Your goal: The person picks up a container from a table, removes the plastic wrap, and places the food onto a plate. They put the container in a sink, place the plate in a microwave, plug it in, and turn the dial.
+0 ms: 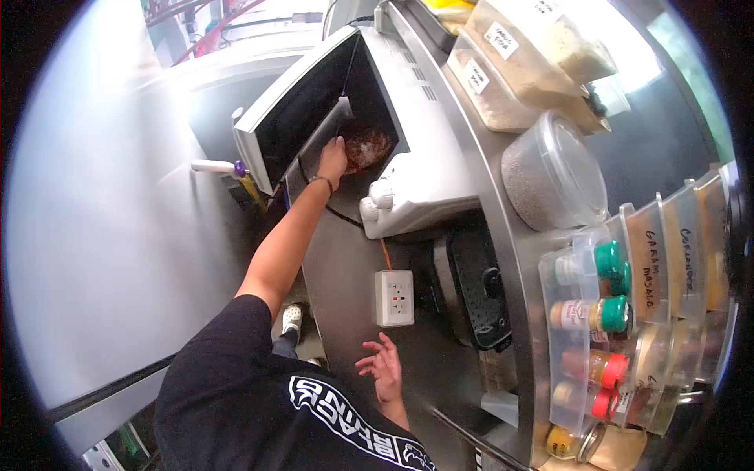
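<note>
My left hand [333, 159] reaches into the open white microwave [440, 149], with its fingers closed at the near edge of a dark reddish-brown food item [367, 147] with whitish patches. Whether that food sits in a clear container or a wrap, I cannot make out. A pale translucent edge [328, 129] slants up beside the fingers. The microwave door [255, 141] hangs open to the left of my wrist. Lower down, my right hand [382, 367] is held over the metal counter with its fingers spread and nothing in them.
A white power outlet box [394, 298] stands on the steel counter [338, 275], beside a black appliance [475, 290]. On the shelf to the right are a lidded round tub [554, 171], labelled bins [526, 63] and spice jars [589, 314]. A white panel [118, 235] fills the left.
</note>
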Demonstrator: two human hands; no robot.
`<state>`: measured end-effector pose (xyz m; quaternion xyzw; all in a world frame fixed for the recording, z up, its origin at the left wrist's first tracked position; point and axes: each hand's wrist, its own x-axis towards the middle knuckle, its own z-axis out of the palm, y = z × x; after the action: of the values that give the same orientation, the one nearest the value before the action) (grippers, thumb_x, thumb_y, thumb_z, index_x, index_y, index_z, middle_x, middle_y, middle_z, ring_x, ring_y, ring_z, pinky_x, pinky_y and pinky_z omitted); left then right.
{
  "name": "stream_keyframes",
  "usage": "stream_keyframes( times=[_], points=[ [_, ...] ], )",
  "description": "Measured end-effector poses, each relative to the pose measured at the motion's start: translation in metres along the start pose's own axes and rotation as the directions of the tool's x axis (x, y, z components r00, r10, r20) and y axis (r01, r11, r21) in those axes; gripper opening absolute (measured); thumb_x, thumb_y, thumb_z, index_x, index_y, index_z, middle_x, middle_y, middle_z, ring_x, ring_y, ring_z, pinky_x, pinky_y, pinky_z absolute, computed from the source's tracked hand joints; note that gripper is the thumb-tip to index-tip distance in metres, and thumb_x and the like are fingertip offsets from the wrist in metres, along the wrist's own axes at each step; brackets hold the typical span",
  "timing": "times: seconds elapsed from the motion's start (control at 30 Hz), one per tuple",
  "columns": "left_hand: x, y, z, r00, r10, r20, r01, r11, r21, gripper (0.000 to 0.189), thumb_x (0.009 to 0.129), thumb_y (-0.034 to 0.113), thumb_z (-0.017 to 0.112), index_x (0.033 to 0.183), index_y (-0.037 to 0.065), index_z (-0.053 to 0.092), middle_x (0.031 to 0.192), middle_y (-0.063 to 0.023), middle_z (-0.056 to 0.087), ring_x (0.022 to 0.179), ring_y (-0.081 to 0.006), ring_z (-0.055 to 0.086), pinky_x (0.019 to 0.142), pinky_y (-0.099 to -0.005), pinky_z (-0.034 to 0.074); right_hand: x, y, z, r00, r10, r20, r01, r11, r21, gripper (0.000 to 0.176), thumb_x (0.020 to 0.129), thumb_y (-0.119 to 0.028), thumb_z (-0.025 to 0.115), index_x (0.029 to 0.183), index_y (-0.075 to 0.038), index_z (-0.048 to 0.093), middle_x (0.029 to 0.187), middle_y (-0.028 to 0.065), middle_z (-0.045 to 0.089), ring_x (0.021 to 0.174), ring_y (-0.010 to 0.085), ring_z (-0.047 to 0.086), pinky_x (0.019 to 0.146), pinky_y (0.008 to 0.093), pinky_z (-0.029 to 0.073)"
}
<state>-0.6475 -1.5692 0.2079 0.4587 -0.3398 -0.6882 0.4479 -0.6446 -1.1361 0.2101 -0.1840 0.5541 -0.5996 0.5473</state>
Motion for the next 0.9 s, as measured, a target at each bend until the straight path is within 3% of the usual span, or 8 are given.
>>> stream_keyframes(
  times=[0.2,0.3,0.37,0.53,0.67,0.77,0.83,0.9],
  points=[
    [0.134,-0.089,0.025,0.986,0.162,0.028,-0.164,0.949,0.268,0.042,0.094,0.030,0.032,0.117,0.000,0.051,0.121,-0.0186,0.050,0.107,-0.0337,0.052,0.078,-0.0384,0.052,-0.003,-0.008,-0.002,0.997,-0.039,-0.069,0.041,0.999,0.027,0.058,0.085,-0.025,0.052,0.134,-0.008,0.027,0.116,0.0148,0.048,0.079,0.0196,0.060,0.062,0.0251,0.049],
    [0.046,-0.011,0.055,1.000,0.010,0.012,-0.011,0.993,0.115,0.042,0.092,0.030,0.035,0.118,0.000,0.050,0.119,-0.0233,0.051,0.110,-0.0391,0.048,0.090,-0.0421,0.042,-0.005,-0.010,-0.006,0.994,-0.047,-0.101,0.052,0.997,0.052,0.061,0.082,-0.025,0.054,0.134,-0.007,0.027,0.115,0.0148,0.048,0.079,0.0196,0.060,0.062,0.0251,0.049],
    [0.045,-0.004,0.057,0.988,0.152,0.014,-0.130,0.791,0.598,0.043,0.091,0.030,0.037,0.120,0.001,0.049,0.118,-0.0242,0.052,0.109,-0.0405,0.048,0.090,-0.0433,0.041,-0.006,-0.010,-0.007,0.993,-0.058,-0.104,0.066,0.995,0.070,0.063,0.081,-0.025,0.055,0.134,-0.007,0.027,0.115,0.0148,0.048,0.079,0.0196,0.060,0.062,0.0251,0.049],
    [0.056,-0.022,0.038,0.944,0.315,-0.096,-0.148,0.666,0.731,0.042,0.090,0.029,0.038,0.119,0.000,0.050,0.115,-0.0228,0.054,0.105,-0.0385,0.053,0.084,-0.0386,0.046,-0.008,-0.005,-0.012,0.992,-0.073,-0.105,0.079,0.995,0.053,0.061,0.083,-0.029,0.054,0.133,-0.007,0.028,0.116,0.0151,0.047,0.080,0.0195,0.059,0.062,0.0247,0.049],
    [-0.107,0.069,0.003,0.659,0.750,0.059,-0.719,0.604,0.345,0.022,0.087,0.012,0.051,0.105,0.001,0.058,0.106,-0.0145,0.061,0.091,-0.0209,0.059,0.077,-0.0304,0.045,-0.019,0.005,-0.017,0.981,-0.106,-0.166,0.114,0.993,0.043,0.051,0.087,-0.029,0.049,0.130,-0.006,0.034,0.107,0.0140,0.053,0.073,0.0162,0.059,0.057,0.0227,0.047],
    [-0.120,0.096,-0.064,-0.071,0.989,-0.129,-0.898,-0.007,0.440,0.019,0.087,0.012,0.047,0.101,0.001,0.056,0.101,-0.0128,0.058,0.091,-0.0235,0.052,0.081,-0.0325,0.040,-0.039,0.031,-0.036,0.953,-0.152,-0.263,0.128,0.986,-0.108,0.039,0.091,-0.029,0.043,0.121,-0.003,0.045,0.085,0.0109,0.060,0.058,0.0114,0.055,0.048,0.0201,0.043],
    [-0.124,0.131,-0.104,0.019,0.950,-0.312,-0.725,0.228,0.650,0.028,0.091,0.019,0.041,0.107,0.001,0.054,0.109,-0.0141,0.055,0.100,-0.0234,0.050,0.086,-0.0344,0.038,-0.049,0.052,-0.046,0.899,-0.271,-0.344,0.183,0.946,-0.268,0.036,0.092,-0.030,0.039,0.108,-0.001,0.055,0.065,0.0068,0.059,0.045,0.0079,0.048,0.041,0.0185,0.037],
    [-0.078,0.130,-0.138,0.465,0.811,-0.355,-0.763,0.570,0.304,0.034,0.093,0.023,0.036,0.111,0.000,0.053,0.113,-0.0141,0.053,0.107,-0.0219,0.048,0.089,-0.0336,0.036,-0.051,0.066,-0.056,0.886,-0.333,-0.324,0.233,0.922,-0.309,0.036,0.092,-0.030,0.039,0.104,-0.001,0.057,0.064,0.0065,0.059,0.044,0.0071,0.047,0.040,0.0178,0.036]
  ],
)
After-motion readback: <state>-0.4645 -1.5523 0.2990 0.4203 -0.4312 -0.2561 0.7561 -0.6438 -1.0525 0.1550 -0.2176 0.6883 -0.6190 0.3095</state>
